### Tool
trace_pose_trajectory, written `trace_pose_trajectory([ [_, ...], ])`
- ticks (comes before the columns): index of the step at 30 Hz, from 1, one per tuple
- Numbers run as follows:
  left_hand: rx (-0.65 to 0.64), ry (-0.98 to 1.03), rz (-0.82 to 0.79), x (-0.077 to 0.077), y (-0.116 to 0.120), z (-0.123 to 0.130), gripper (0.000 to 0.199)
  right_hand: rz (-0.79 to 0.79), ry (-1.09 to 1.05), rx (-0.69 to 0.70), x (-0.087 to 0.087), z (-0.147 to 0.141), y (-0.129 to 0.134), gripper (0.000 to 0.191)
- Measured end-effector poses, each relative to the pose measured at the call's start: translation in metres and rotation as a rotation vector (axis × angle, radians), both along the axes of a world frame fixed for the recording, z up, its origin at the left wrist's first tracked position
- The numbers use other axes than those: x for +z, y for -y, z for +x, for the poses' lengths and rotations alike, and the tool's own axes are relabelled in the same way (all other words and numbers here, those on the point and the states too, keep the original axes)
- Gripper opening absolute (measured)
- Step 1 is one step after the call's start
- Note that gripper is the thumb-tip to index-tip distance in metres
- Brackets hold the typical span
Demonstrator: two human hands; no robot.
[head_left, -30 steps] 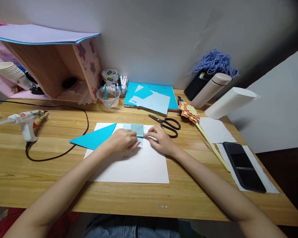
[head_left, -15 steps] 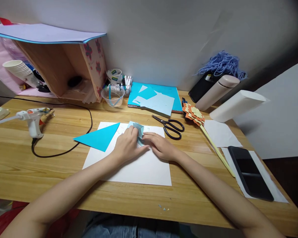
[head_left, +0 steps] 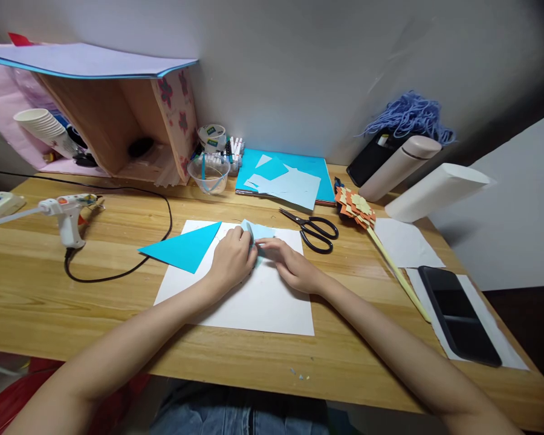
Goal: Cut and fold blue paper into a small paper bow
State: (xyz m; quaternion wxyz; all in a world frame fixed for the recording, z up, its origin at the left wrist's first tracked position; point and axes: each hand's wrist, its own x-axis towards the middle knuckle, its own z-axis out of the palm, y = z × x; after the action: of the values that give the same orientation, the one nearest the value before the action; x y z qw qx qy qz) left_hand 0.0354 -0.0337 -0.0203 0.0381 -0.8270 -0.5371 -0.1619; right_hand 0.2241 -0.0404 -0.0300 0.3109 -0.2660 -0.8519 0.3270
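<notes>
A small piece of light blue paper (head_left: 263,231) lies partly folded over the white sheet (head_left: 272,308), near its far edge. My left hand (head_left: 233,254) is closed on the paper's left side, where a flap stands up beside the fingers. From the right, my right hand (head_left: 294,263) reaches in with its fingertips at the paper's fold, the fingers bent and close together. Both hands cover much of the paper. A bright blue paper triangle (head_left: 185,246) rests to the left, overlapping the white sheet. Black-handled scissors (head_left: 315,231) lie slightly open to the right.
On the left stand a glue gun (head_left: 70,220) with its cable and an open box (head_left: 174,121). A plastic cup (head_left: 208,175) and blue papers (head_left: 294,187) are at the back. To the right are a paper flower (head_left: 356,208), a bottle (head_left: 401,166) and a phone (head_left: 460,317).
The left thumb has drawn in against the fingers, and the light blue paper shows more of its flat right side. The whole view has shifted slightly.
</notes>
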Motion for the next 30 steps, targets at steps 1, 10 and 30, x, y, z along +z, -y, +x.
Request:
trace_pose_trajectory([
  [1, -0.001, 0.004, 0.001, 0.000, -0.001, -0.001, 0.016, 0.023, -0.009, -0.032, -0.001, 0.000, -0.001, 0.056],
  [10, -0.013, 0.051, -0.025, 0.003, -0.001, -0.002, 0.018, 0.115, 0.031, -0.164, -0.003, 0.005, -0.009, 0.035],
  [30, -0.238, 0.316, -0.193, 0.004, -0.019, -0.013, 0.013, 0.307, 0.118, -0.184, 0.000, 0.016, -0.018, 0.016],
])
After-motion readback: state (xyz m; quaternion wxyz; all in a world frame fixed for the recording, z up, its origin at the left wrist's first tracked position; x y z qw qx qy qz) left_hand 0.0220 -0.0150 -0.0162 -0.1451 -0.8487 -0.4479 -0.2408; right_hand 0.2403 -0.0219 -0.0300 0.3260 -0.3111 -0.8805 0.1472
